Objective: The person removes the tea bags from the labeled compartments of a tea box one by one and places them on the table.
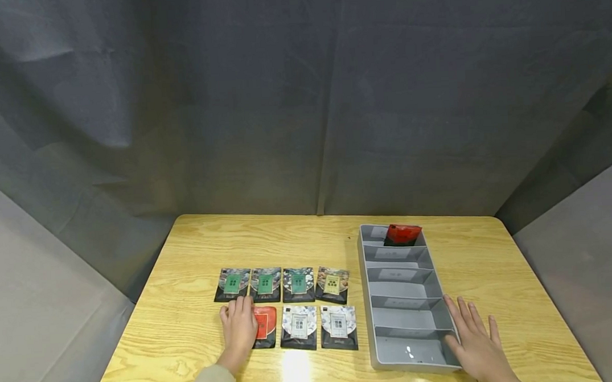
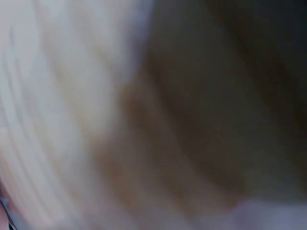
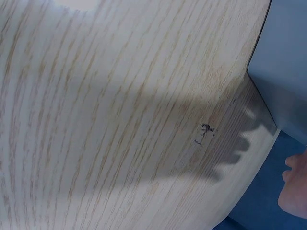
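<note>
My left hand (image 1: 239,329) lies over the left edge of a red and black flat packet (image 1: 263,329), fingers bent downward. Its thumb is hidden, so a grip cannot be made out. My right hand (image 1: 479,346) is spread beside the grey divided tray (image 1: 372,325), its thumb at the tray's right wall near the front. Another red packet (image 1: 402,235) leans upright in the tray's farthest compartment. Two white and black packets (image 1: 298,328) lie right of the flat red one. The left wrist view is too blurred to read.
Behind lies a row with green-labelled packets (image 1: 265,285) and a yellow-labelled packet (image 1: 332,285). Paper labels mark the tray's compartments. The wooden table (image 3: 120,96) carries a dark mark in the right wrist view. Grey cloth (image 1: 261,113) hangs behind the table.
</note>
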A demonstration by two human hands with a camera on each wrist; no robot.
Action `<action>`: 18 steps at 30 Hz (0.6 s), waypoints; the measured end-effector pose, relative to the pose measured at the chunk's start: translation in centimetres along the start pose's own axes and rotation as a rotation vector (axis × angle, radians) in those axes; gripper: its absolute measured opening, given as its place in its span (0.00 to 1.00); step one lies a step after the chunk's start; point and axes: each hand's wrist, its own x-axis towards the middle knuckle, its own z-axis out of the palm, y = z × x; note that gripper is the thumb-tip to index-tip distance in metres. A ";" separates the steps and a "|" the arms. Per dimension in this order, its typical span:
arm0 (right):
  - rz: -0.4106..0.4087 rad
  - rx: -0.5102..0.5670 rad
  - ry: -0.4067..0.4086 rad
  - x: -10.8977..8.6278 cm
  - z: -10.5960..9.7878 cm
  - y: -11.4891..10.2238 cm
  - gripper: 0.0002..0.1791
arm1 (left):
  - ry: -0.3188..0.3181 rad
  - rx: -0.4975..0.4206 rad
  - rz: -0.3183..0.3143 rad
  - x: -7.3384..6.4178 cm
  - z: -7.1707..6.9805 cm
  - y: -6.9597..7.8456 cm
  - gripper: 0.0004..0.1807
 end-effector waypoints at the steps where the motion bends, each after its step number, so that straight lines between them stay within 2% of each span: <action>1: 0.001 0.000 -0.002 0.1 0.0 0.0 0.39 | 0.001 0.001 -0.005 0.1 0.0 0.0 0.05; 18: 0.010 0.001 -0.016 0.2 0.1 0.2 0.39 | 0.024 0.009 -0.036 0.3 0.2 0.0 0.08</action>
